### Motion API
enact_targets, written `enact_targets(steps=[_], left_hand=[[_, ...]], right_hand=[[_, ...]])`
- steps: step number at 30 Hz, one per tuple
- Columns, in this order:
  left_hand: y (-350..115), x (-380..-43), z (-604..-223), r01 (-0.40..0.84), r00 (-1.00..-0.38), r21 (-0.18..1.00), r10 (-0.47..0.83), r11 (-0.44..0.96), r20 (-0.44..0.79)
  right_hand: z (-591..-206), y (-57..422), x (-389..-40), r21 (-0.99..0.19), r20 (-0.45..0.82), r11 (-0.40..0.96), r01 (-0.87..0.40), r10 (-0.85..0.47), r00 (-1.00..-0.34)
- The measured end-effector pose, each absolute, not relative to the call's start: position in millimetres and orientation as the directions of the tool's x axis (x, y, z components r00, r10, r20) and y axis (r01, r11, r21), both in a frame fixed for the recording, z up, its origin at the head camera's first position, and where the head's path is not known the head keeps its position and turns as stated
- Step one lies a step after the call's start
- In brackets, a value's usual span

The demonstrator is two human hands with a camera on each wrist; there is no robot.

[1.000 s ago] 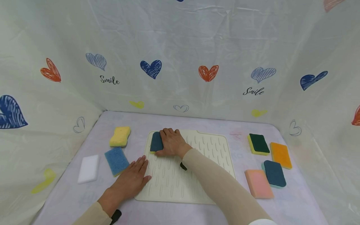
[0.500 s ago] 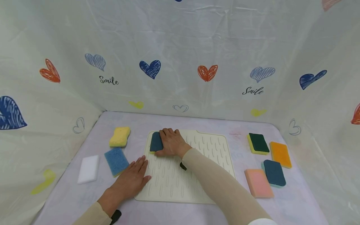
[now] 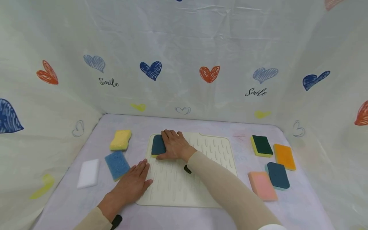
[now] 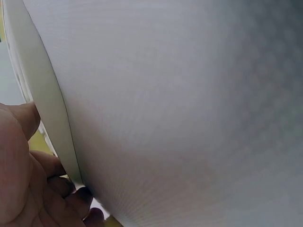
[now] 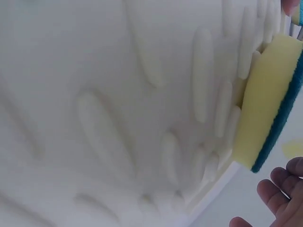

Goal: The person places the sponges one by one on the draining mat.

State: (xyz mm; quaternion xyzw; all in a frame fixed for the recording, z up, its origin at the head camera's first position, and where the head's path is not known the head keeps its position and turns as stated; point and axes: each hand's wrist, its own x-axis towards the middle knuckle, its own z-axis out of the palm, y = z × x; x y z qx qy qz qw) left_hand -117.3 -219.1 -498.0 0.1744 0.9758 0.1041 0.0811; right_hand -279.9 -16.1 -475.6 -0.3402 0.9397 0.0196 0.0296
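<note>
My right hand [image 3: 175, 146] is over the right part of a scrub sponge [image 3: 158, 145] at the mat's far left corner. Its thumb lies at the sponge's near edge and its fingertips reach the far edge. In the right wrist view the sponge [image 5: 270, 104] shows yellow foam with a dark blue scouring layer on top, and several fingers [image 5: 284, 187] show beside its end. My left hand [image 3: 130, 183] lies flat across the left edge of the cream ridged mat [image 3: 169, 188], fingers straight, beside a blue sponge [image 3: 117, 165].
On the left lie a yellow sponge [image 3: 120, 140] and a white sponge [image 3: 88, 173]. To the right are a green-topped sponge [image 3: 262, 145], an orange sponge [image 3: 284, 156], a dark blue sponge [image 3: 277, 175] and a pink sponge [image 3: 263, 186]. A heart-printed curtain [image 3: 184, 57] surrounds the table [image 3: 198, 218].
</note>
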Motion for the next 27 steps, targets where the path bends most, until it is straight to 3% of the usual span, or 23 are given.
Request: enact_targets(steps=[11, 27], left_hand=[[-217.3, -118.6, -498.8, 0.327, -0.928, 0.197, 0.353, 0.924, -0.119], [-215.7, -119.8, -499.9, 0.329, -0.929, 0.188, 0.353, 0.925, -0.110]], right_hand=[[-458.3, 52.7, -269.4, 0.124, -0.014, 0.753, -0.647, -0.650, -0.760], [-416.7, 259.8, -224.4, 0.285, 0.145, 0.747, -0.600, -0.652, -0.744]])
